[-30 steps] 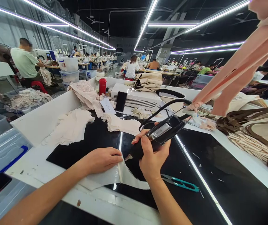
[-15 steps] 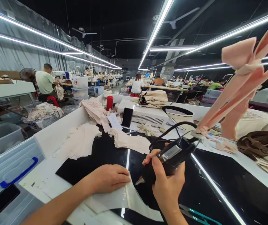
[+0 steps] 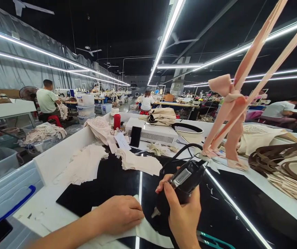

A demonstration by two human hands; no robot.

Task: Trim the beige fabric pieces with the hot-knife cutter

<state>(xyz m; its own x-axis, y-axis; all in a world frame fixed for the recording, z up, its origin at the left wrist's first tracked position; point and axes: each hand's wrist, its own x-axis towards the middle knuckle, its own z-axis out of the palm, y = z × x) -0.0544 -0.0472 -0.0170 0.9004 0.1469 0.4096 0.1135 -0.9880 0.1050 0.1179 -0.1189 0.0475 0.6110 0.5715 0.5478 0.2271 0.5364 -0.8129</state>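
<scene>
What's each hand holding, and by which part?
The right hand grips the black corded tool around its body. The left hand lies on the pale material; whether anything is gripped there cannot be told.

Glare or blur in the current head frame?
Head view: tube lights blow out white against the dark ceiling; bright streaks cross the shiny black mat on either side of the black tool; same view, its pale tip looks somewhat soft.

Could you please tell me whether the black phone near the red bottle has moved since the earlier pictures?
No: the black phone stands, as before, by the left end of the vented white box; the whole view has shifted instead.
</scene>
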